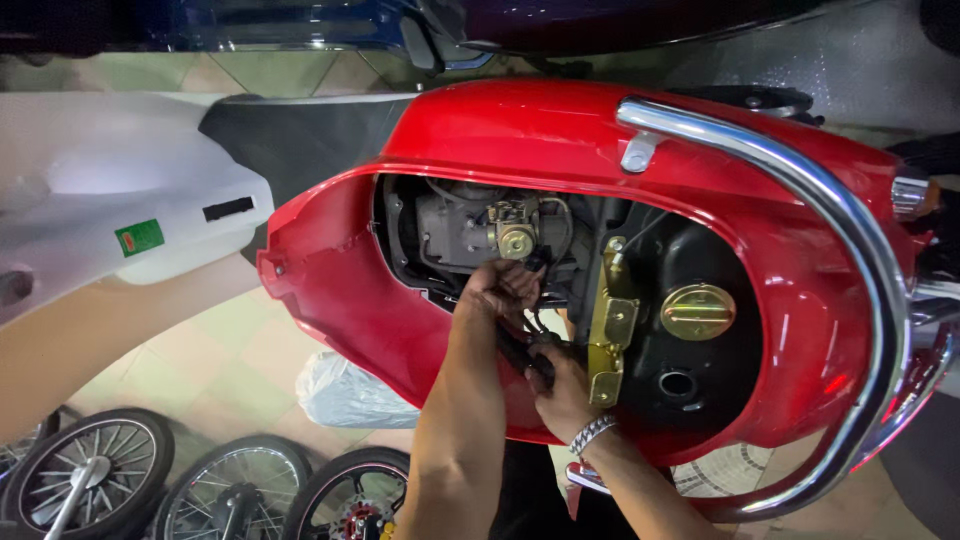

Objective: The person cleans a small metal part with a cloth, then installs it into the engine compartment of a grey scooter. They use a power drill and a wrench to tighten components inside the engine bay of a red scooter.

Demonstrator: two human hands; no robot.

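Fingers of left hand and right hand vanish among engine-bay wires; neither grip discernible.

Tiled floor, pale beige-green squares, glossy. On it: one white plastic bag, crumpled, beside the red scooter body; three spoked wheels in a row at the lower left edge, the rightmost with a red hub; a patterned mat at lower right, partly hidden.
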